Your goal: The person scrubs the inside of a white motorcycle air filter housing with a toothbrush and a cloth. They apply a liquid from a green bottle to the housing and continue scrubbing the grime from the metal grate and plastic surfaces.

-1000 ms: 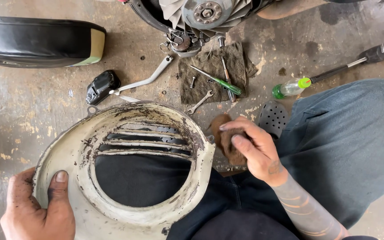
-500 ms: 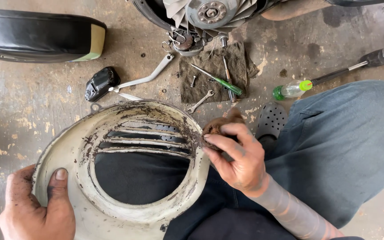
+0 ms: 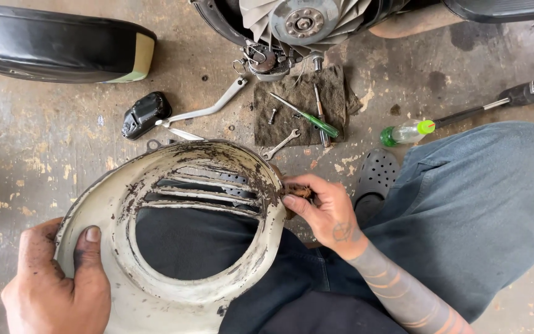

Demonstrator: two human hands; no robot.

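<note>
Now right hand [image 3: 326, 210] lower, fingers [image 3: 295, 203] at cowl [image 3: 156, 291] rim, left hand [image 3: 57, 284] unchanged

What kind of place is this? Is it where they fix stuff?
Probably a repair workshop floor: a green-handled screwdriver and wrench lie on a greasy rag, beside an opened engine's fan.

Your single head camera looks steeply down from close above the vented engine cover [image 3: 174, 229] on your lap. Beyond the cover, the view reaches the concrete floor [image 3: 44, 142].
</note>
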